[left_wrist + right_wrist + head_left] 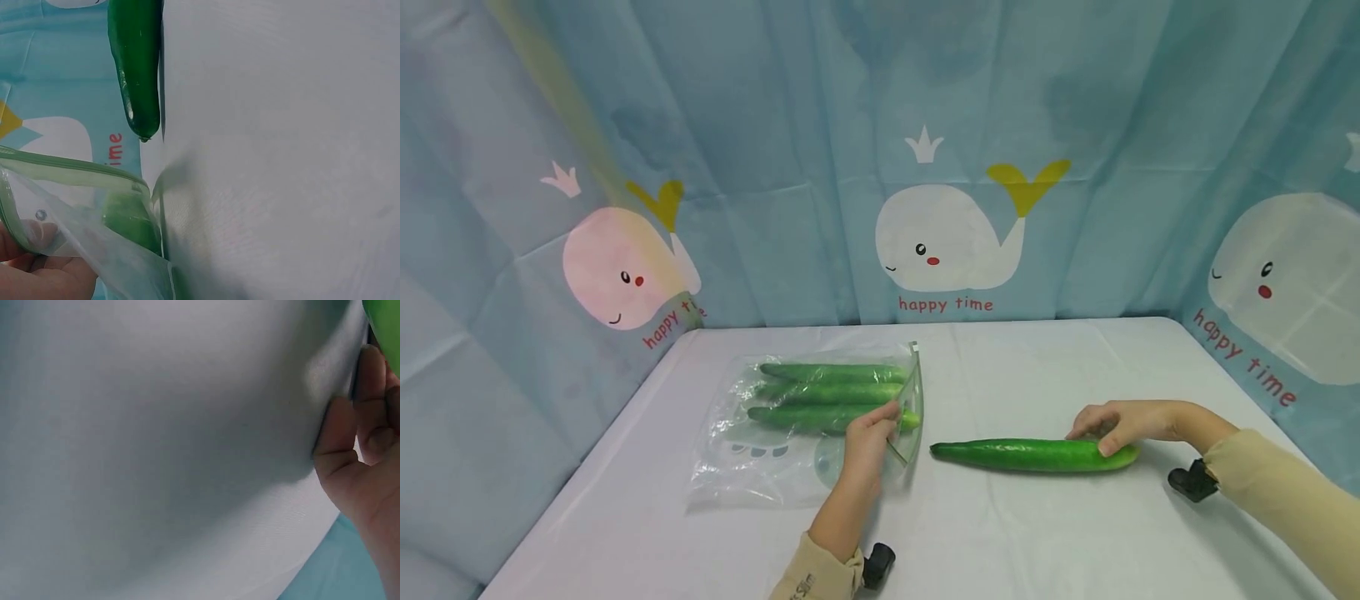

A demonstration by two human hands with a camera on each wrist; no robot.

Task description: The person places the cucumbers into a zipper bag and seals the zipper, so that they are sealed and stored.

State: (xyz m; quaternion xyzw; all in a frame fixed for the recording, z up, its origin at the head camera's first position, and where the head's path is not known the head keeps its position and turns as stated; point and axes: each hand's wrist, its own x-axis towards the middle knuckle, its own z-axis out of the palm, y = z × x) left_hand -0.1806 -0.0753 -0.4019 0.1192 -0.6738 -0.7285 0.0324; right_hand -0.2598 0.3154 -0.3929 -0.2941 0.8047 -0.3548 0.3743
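A clear zip bag (722, 475) lies flat on the left half of the table, with three cucumbers (831, 393) side by side inside it. My left hand (868, 446) pinches the front edge of the bag's mouth. In the left wrist view, the green zip strip (75, 167) bows apart, so the mouth gapes toward the right. To the right of the bag lies a single cucumber (1015, 455), its darker tip pointing at the opening. My right hand (1131, 425) holds its paler right end, thumb in front and fingers behind. In the right wrist view, only that pale end (386, 331) shows.
A white cloth (1030, 533) covers the table. Behind and at both sides hangs a blue curtain (820, 167) with printed whales. A black wrist device (878, 565) sits by the left cuff, and another black device (1192, 481) by the right cuff.
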